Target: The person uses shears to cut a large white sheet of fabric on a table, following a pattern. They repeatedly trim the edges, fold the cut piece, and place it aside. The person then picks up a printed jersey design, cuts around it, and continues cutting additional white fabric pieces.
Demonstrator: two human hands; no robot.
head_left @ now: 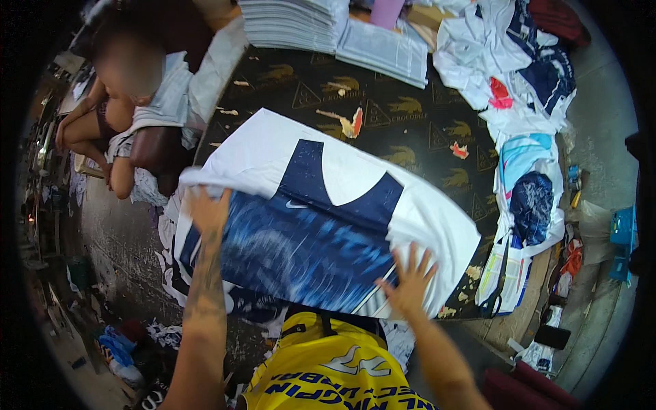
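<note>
A white fabric sheet (437,225) printed with a navy and blue sleeveless jersey panel (307,246) lies across the table in front of me. At its left side, my left hand (208,210) is on the cloth, thumb apart. Its fingertips blur into a raised, moving white fold (212,179), so I cannot tell whether they grip it. My right hand (410,281) rests flat with spread fingers on the sheet, beside the panel's right edge. The near edge of the cloth hangs toward my yellow shirt.
Stacked pale sheets (294,24) stand at the table's (273,75) far edge. White and navy cloth (478,61) is heaped at the far right. Black scissors (493,301) lie on papers at the right. Another person (123,116) sits at the left.
</note>
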